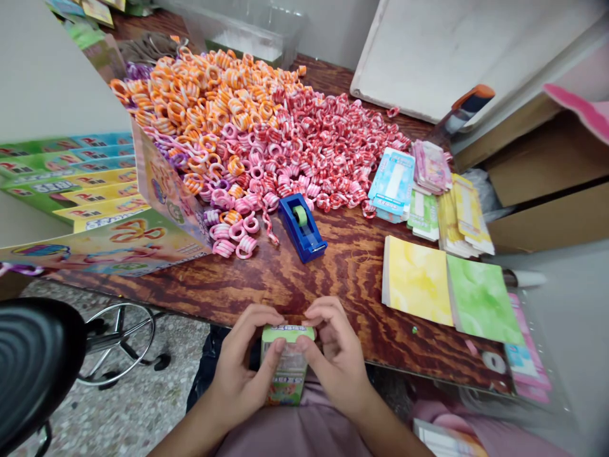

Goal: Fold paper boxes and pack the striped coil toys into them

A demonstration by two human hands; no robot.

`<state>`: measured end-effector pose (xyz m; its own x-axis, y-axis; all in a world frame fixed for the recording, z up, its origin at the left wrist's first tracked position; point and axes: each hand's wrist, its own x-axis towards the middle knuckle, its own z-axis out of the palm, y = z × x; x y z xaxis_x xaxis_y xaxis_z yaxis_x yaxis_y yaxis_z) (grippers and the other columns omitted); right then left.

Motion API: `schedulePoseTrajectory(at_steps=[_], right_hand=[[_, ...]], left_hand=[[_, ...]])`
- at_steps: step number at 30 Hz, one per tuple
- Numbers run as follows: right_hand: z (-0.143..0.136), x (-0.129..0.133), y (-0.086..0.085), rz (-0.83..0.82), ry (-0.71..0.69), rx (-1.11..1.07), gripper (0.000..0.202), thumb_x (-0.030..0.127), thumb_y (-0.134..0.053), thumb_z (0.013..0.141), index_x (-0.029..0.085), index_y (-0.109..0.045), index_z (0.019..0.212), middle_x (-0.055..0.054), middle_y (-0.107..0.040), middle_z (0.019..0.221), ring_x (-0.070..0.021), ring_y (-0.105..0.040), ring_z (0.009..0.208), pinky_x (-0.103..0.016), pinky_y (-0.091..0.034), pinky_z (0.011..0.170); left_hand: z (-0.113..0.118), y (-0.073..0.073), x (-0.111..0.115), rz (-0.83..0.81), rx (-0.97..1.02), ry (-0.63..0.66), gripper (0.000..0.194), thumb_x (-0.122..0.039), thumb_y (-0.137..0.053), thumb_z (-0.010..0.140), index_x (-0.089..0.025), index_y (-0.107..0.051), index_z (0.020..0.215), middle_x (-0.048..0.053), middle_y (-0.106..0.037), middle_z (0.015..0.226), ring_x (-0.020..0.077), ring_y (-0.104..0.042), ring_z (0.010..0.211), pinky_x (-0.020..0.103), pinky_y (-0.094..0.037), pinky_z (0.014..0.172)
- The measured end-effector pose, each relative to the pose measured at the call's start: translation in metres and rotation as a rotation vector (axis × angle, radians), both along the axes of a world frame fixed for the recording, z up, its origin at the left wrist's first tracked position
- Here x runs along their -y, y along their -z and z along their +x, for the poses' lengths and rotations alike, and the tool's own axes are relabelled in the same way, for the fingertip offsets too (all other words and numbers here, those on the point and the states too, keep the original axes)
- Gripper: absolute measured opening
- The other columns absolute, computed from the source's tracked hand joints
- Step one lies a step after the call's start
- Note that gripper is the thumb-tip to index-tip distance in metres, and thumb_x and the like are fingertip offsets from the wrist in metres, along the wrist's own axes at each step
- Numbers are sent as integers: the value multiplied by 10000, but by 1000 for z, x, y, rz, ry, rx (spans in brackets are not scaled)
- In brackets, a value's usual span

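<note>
Between my two hands, close to my body at the table's front edge, is a small green printed box (288, 365) with a clear window. My left hand (245, 355) grips its left side, thumb on the front near the top edge. On the opposite side my right hand (335, 355) holds it the same way, fingers curled behind the top. What the box contains is not clear. Beyond my hands lies a blue tape dispenser (304, 231) with a green roll, beside a large heap of striped coils, orange (204, 95) and red (328, 139).
A large display box (109, 244) holding several printed boxes stands left. On the right lie stacked cards: blue (392, 181), yellow (419, 279) and green (485, 298). Cardboard boxes (547, 165) stand at the far right, a black stool (38, 362) at the lower left.
</note>
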<state>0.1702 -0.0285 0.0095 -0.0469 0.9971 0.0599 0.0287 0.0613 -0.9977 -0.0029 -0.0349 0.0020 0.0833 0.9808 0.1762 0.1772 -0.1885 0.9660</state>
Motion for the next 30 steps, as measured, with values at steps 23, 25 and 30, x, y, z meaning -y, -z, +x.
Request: schedulePoseTrajectory(at_steps=[23, 25, 30], right_hand=[[12, 20, -4, 385, 15, 286, 540, 14, -620, 936, 293, -687, 1393, -101, -751, 1118, -234, -712, 983, -389, -625, 805], [13, 22, -3, 429, 32, 346, 581, -19, -610, 918, 273, -668, 1416, -105, -753, 1118, -234, -704, 992, -396, -621, 821], [21, 20, -2, 506, 8, 430, 572, -35, -604, 901, 247, -661, 1396, -111, -758, 1110, -241, -699, 982, -419, -620, 821]], left_hand=[[17, 21, 20, 13, 155, -58, 227, -262, -547, 1060, -237, -556, 1285, 68, -694, 1059, 176, -711, 918, 256, -567, 768], [19, 24, 21, 50, 103, -89, 234, -231, -557, 1048, -233, -564, 1281, 76, -685, 1098, 182, -709, 969, 256, -568, 796], [25, 23, 15, 81, 163, -20, 226, -191, -534, 1049, -232, -556, 1269, 66, -675, 1064, 164, -687, 931, 257, -567, 801]])
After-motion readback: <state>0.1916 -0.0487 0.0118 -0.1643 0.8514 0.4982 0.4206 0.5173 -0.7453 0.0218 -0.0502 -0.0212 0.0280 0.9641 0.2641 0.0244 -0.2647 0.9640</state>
